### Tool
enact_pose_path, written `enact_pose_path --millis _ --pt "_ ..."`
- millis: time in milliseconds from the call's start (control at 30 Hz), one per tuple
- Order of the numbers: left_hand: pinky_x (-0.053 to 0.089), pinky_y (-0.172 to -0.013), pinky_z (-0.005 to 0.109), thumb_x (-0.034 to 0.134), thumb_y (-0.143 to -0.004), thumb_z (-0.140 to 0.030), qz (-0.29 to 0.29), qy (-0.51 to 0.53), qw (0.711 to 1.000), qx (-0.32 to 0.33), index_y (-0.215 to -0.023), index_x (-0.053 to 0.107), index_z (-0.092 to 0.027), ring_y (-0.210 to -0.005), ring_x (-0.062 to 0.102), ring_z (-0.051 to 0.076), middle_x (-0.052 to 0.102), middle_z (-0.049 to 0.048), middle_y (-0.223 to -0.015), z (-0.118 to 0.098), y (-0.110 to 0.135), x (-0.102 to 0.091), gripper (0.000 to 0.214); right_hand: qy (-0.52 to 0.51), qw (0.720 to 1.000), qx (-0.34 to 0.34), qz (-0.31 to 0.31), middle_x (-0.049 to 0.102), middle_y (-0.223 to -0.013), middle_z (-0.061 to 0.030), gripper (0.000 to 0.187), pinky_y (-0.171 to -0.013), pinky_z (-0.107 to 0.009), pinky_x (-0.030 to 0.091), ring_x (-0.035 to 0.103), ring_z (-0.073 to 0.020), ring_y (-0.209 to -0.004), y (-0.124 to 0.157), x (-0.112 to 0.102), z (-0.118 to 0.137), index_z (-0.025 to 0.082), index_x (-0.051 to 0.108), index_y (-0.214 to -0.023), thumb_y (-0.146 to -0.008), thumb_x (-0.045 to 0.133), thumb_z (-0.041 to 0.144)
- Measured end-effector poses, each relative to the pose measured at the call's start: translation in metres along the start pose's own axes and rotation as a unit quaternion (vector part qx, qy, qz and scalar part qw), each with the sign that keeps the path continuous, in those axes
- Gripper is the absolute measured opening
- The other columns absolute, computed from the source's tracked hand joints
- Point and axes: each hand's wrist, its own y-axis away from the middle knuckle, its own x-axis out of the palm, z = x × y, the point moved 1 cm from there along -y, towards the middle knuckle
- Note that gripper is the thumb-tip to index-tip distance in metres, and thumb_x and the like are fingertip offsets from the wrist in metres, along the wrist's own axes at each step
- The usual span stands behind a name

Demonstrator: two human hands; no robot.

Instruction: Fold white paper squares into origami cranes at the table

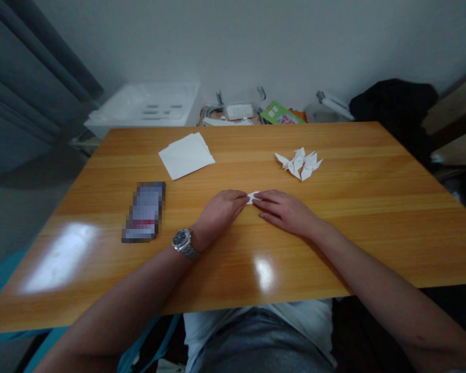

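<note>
A small piece of folded white paper (pixel 251 198) lies on the wooden table between my hands, mostly covered by fingers. My left hand (pixel 226 206), with a metal watch (pixel 185 243) on its wrist, has its fingers closed together on the paper's left end. On the other end are the fingertips of my right hand (pixel 288 211), its lower fingers slightly apart. Beyond the right hand sits a cluster of folded white paper cranes (pixel 301 163). White paper sheets (pixel 187 156) are stacked loosely at the back left.
A phone (pixel 145 212), its screen blurred out, lies left of my left arm. Past the table's (pixel 353 207) far edge are a white plastic basin (pixel 147 106), a green booklet (pixel 281 114) and assorted items by the wall. Something black (pixel 392 103) stands at the far right.
</note>
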Motion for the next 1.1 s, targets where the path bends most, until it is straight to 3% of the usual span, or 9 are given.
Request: enact_pose_path --millis 200,500,900,1100 --pt "0.053 -0.099 0.038 0.046 -0.106 -0.023 0.018 -0.007 1.0 -0.002 -0.124 0.067 -0.015 -0.107 0.067 0.022 0.072 0.0113 -0.12 0.001 0.0 0.001 0.029 -0.003 1.0 0.001 0.005 0.067 -0.136 -0.0142 0.037 -0.107 -0.054 0.053 0.062 -0.0304 -0.125 -0.001 -0.001 0.003 0.022 0.065 -0.138 -0.102 0.056 0.03" --pt "0.046 -0.101 0.043 0.049 -0.103 -0.023 0.038 -0.115 0.993 0.016 -0.128 0.063 -0.013 -0.111 0.059 0.027 0.067 0.0125 -0.119 -0.015 0.0 -0.009 0.03 0.017 1.0 0.009 0.017 0.063 -0.14 -0.0149 0.04 -0.112 -0.056 0.048 0.059 -0.0304 -0.13 -0.002 -0.001 0.005 0.021 0.062 -0.141 -0.103 0.053 0.031" --pt "0.047 -0.105 0.042 0.049 -0.104 -0.026 0.043 -0.088 0.995 0.034 -0.134 0.062 -0.014 -0.115 0.061 0.026 0.067 0.0121 -0.124 -0.003 0.005 -0.005 0.035 -0.004 1.0 0.014 0.011 0.061 -0.146 -0.0125 0.041 -0.117 -0.055 0.044 0.058 -0.0282 -0.134 0.001 0.002 0.002 0.025 0.059 -0.144 -0.104 0.054 0.031" --pt "0.048 -0.106 0.044 0.053 -0.103 -0.03 0.05 -0.087 0.994 0.041 -0.135 0.061 -0.012 -0.117 0.062 0.027 0.066 0.0138 -0.131 -0.003 0.007 -0.009 0.037 -0.007 1.0 0.016 0.012 0.061 -0.145 -0.014 0.039 -0.115 -0.055 0.046 0.058 -0.0293 -0.134 0.001 0.002 0.001 0.021 0.062 -0.141 -0.104 0.053 0.03"
